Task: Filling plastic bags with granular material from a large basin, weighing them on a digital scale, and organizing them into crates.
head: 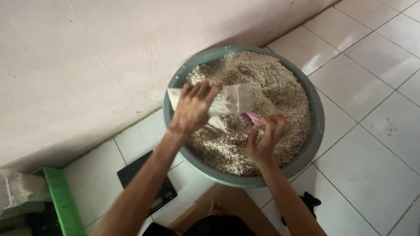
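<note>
I see one clear plastic bag lying on its side over the heap of pale rice, partly filled with the same grains, its film milky and creased, its mouth turned toward the right. It sits inside the single grey round basin, which stands on the white tiled floor close against the pale wall. My left hand comes in from below with the forearm stretched long, palm down and fingers folded over the top of the bag; its grip is closed on the bag's left half. My right hand is bent at the wrist just beside the bag's mouth, thumb and fingers pinched shut on one small pink scoop, whose bowl lies against the rice near the bag's opening. Both hands are over the basin, close together but not touching. Outward from there I count one flat black scale on the tiles at the basin's lower left, partly hidden by my left forearm, one green crate edge at the far left with a whitish sack beside it, one brown cardboard piece under my knees, and one small dark object on the floor by my right elbow.
</note>
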